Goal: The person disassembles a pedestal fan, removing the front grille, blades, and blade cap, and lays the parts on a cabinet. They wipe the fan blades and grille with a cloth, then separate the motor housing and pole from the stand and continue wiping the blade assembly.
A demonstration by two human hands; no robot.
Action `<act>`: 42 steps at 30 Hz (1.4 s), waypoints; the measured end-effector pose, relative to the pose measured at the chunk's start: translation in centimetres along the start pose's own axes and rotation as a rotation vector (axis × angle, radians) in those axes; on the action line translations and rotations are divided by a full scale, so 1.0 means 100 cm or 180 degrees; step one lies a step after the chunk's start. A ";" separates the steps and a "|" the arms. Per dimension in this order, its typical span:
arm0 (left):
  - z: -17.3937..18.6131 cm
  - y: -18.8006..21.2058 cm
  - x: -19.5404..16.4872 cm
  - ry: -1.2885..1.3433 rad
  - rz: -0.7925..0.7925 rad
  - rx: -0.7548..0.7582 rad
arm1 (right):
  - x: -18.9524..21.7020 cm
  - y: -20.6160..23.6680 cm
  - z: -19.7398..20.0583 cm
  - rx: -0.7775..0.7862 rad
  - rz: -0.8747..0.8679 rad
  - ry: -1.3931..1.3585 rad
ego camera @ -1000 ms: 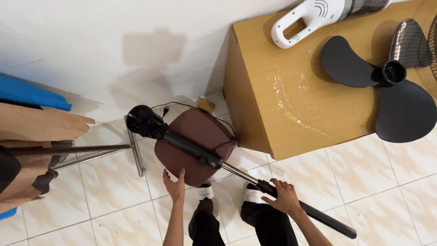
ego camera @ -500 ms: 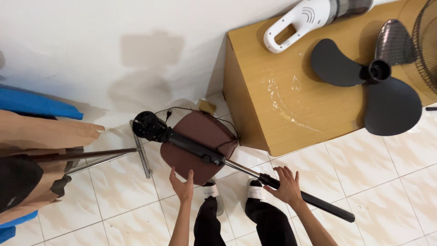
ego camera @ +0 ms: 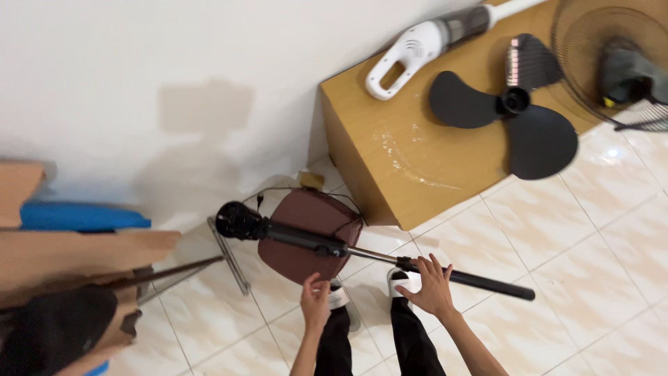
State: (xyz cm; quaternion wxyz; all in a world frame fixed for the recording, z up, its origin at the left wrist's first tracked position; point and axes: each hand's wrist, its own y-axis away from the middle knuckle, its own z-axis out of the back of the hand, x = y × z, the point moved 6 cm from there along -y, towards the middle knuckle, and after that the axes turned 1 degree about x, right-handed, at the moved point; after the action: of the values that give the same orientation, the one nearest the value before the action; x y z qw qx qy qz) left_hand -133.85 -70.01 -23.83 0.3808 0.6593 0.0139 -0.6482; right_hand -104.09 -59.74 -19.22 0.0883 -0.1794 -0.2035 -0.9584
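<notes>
A fan stand lies tilted over the tiled floor: a black pole (ego camera: 480, 281) with a thin metal section runs up-left to a black knob end (ego camera: 236, 220) and crosses a dark brown rounded base (ego camera: 306, 233). My right hand (ego camera: 431, 287) wraps over the pole where the black tube starts. My left hand (ego camera: 315, 298) grips the near edge of the brown base with its fingers pointing up. Below both hands are my legs in black trousers and my feet in white sandals (ego camera: 410, 280).
A low wooden table (ego camera: 390, 167) stands at the right against the white wall, bearing a white handheld vacuum (ego camera: 417, 52), a black three-blade fan propeller (ego camera: 515, 111) and a wire fan guard with motor (ego camera: 619, 63). Cardboard (ego camera: 76, 254), a blue item (ego camera: 80, 217) and thin metal bars (ego camera: 229, 256) lie at left.
The view has shifted, so the table sits further left and the fan guard shows more. My hands stay on the base and pole, which have barely moved.
</notes>
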 end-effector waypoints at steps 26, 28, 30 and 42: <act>-0.143 0.244 -0.040 -0.0899 -0.0108 0.1805 | -0.140 0.303 0.078 -0.0877 -0.1031 -0.0790; -0.159 0.277 -0.031 -0.0903 -0.0206 0.1914 | -0.163 0.336 0.079 -0.0965 -0.1030 -0.0875; -0.173 0.309 -0.018 -0.1220 -0.0089 0.1965 | -0.184 0.372 0.079 -0.0996 -0.1128 -0.0969; -0.310 0.462 0.004 -0.1188 -0.0524 0.3062 | -0.281 0.552 0.090 -0.1697 -0.1947 -0.1530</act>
State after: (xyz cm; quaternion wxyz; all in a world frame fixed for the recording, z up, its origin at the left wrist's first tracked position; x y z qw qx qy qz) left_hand -84.00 -86.89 -5.88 -0.0213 0.6297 -0.3018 -0.7155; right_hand -62.07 -102.98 -2.42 -0.2968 -0.3445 -0.0084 -0.8906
